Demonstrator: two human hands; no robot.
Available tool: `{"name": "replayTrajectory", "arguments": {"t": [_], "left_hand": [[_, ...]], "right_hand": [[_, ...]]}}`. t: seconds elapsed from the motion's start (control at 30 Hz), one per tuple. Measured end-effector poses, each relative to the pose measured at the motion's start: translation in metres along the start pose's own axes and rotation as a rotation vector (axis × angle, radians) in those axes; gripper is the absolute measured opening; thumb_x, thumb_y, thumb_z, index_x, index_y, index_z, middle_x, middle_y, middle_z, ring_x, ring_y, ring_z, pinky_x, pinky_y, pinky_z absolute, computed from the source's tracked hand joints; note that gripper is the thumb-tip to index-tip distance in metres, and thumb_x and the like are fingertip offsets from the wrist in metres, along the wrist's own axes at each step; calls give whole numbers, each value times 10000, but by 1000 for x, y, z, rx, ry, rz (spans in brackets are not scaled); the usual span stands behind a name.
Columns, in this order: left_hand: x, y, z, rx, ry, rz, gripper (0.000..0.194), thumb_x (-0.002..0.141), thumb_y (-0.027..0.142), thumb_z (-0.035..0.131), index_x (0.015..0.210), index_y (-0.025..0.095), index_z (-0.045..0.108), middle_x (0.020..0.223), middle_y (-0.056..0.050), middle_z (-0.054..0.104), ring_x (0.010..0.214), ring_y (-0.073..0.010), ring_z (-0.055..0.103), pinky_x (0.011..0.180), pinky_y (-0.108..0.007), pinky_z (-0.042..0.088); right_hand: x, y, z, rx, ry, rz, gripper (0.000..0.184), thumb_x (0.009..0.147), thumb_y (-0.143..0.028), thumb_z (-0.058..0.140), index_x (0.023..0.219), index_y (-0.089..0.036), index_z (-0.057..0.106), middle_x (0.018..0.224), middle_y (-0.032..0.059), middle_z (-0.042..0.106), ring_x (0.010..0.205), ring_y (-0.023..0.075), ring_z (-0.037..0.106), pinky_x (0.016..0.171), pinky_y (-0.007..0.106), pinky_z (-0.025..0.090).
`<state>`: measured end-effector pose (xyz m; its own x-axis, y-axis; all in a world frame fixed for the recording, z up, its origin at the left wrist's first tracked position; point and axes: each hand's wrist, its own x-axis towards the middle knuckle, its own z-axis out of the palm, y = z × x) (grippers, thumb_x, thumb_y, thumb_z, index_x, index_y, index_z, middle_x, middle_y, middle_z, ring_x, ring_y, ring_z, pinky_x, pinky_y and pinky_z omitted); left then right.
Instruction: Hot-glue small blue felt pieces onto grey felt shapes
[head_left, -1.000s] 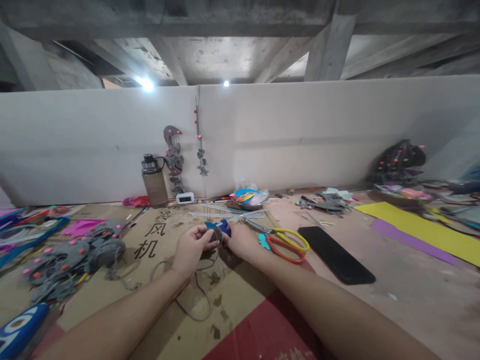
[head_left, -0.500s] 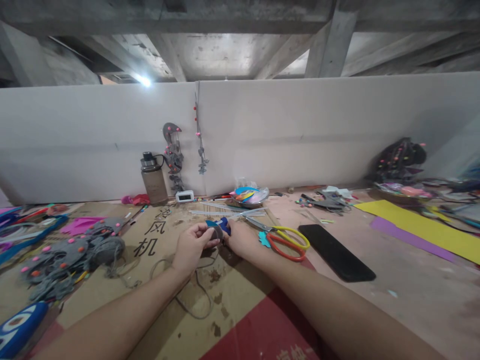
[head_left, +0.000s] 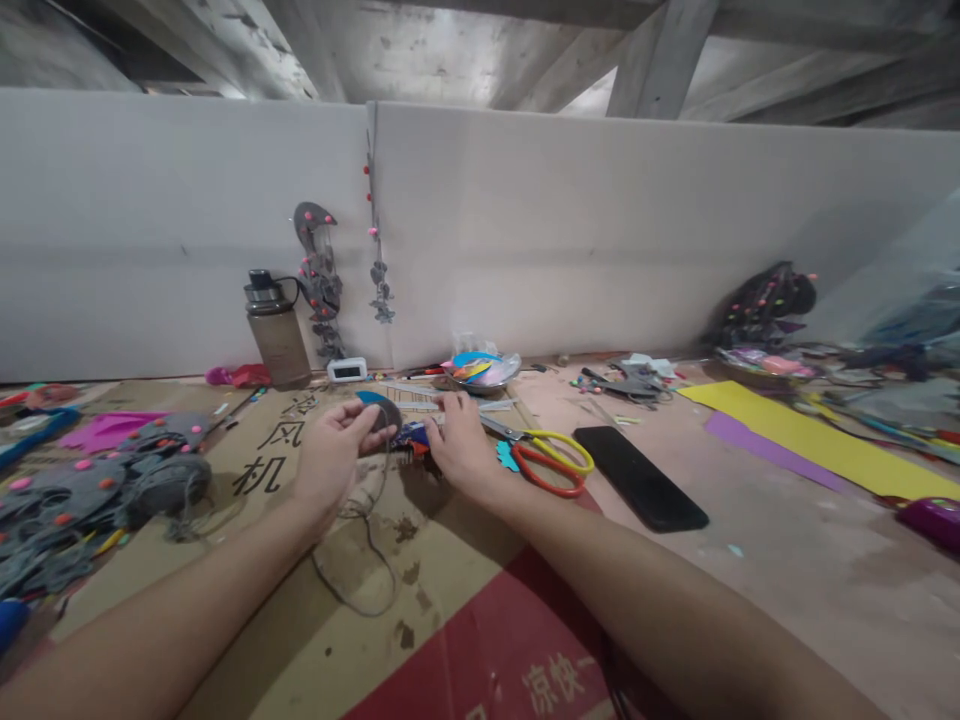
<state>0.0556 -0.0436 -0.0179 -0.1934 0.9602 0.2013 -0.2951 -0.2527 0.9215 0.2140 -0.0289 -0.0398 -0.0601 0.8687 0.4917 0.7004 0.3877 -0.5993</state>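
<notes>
In my left hand (head_left: 336,450), pinched between thumb and fingers, is a dark grey curved felt piece (head_left: 388,412) with a bright blue part at its upper edge. Grey yarn (head_left: 373,545) trails from about the same spot and loops on the cardboard. My right hand (head_left: 463,440) rests over the cardboard with its fingers apart. Just left of its thumb lies a small dark blue object (head_left: 412,436) with red and dark parts under it, too blurred to name. Scissors (head_left: 551,455) with yellow and orange handles lie right of that hand, beside a turquoise cut-out (head_left: 507,456).
A black phone (head_left: 641,478) lies at the right, with yellow (head_left: 817,435) and purple sheets (head_left: 772,452) beyond. Grey felt pieces with pompoms (head_left: 97,485) cover the left. A bottle (head_left: 277,335), a small digital clock (head_left: 347,371) and a bowl of scraps (head_left: 484,372) stand near the white wall.
My left hand has moved left with the felt piece, away from my right hand. My right hand has let go of the blue object. The camera view has shifted.
</notes>
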Motion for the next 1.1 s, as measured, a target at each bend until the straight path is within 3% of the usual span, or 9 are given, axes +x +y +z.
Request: {"name": "replayTrajectory", "arguments": {"t": [0.07, 0.13, 0.27, 0.37, 0.5, 0.67, 0.83, 1.0, 1.1], "left_hand": [[7, 11, -2, 5, 38, 47, 262, 619, 289, 773, 757, 128, 620, 795, -18, 668, 689, -116, 655, 731, -261, 572], [9, 22, -2, 42, 59, 88, 277, 620, 296, 772, 771, 126, 614, 795, -27, 679, 690, -127, 661, 737, -273, 572], [3, 42, 1, 302, 62, 233, 262, 677, 327, 741, 778, 119, 618, 753, -43, 701, 677, -158, 680, 742, -294, 568], [0, 51, 4, 306, 18, 290, 233, 721, 332, 711, 802, 135, 617, 810, -45, 715, 719, -178, 692, 729, -308, 569], [16, 51, -3, 60, 75, 330, 183, 692, 225, 738, 747, 116, 602, 731, 3, 666, 716, -141, 658, 776, -355, 570], [42, 42, -28, -49, 212, 159, 66, 728, 120, 660, 735, 97, 599, 713, -4, 646, 689, -96, 599, 719, -309, 576], [47, 28, -42, -85, 224, 81, 78, 690, 109, 669, 669, 121, 595, 673, 2, 618, 645, -89, 572, 693, -297, 578], [41, 12, -40, -39, 146, 84, 140, 631, 176, 738, 637, 136, 604, 670, 9, 594, 587, -74, 533, 700, -331, 588], [36, 8, -33, 18, 92, 101, 175, 633, 241, 748, 703, 127, 635, 740, -18, 628, 642, -90, 587, 694, -303, 583]], "right_hand": [[-1, -11, 0, 255, 33, -29, 292, 859, -260, 440, 1130, -155, 465, 1209, 129, 504, 1158, 198, 462, 1010, 351, 362], [-2, -22, 4, 571, -45, 21, 337, 830, -243, 490, 1153, -175, 423, 1214, 111, 513, 1140, 170, 491, 992, 336, 390], [-7, -39, 12, 1125, -286, 187, 606, 673, -220, 694, 1187, -219, 372, 1227, 86, 540, 1124, 155, 530, 975, 336, 406], [-11, -47, 8, 1350, -584, 257, 547, 624, -299, 764, 1077, -208, 473, 944, 19, 631, 871, 142, 623, 875, 324, 452], [-14, -53, -9, 1348, -647, 230, 296, 694, -412, 705, 806, -170, 577, 671, -53, 519, 533, 61, 482, 682, 277, 485], [0, -52, -37, 1225, -691, 198, 240, 797, -417, 604, 802, -182, 556, 509, -101, 312, 436, 54, 283, 473, 210, 448], [8, -54, -88, 1041, -950, 146, 220, 827, -379, 583, 768, -172, 537, 586, -66, 391, 455, 39, 298, 350, 130, 234], [11, -51, -138, 774, -1080, -59, 281, 828, -449, 551, 811, -175, 608, 708, -14, 536, 507, 52, 429, 404, 159, 336], [17, -46, -140, 465, -1249, -138, 317, 800, -477, 568, 813, -171, 650, 790, 21, 614, 615, 93, 528, 511, 203, 402]]}}
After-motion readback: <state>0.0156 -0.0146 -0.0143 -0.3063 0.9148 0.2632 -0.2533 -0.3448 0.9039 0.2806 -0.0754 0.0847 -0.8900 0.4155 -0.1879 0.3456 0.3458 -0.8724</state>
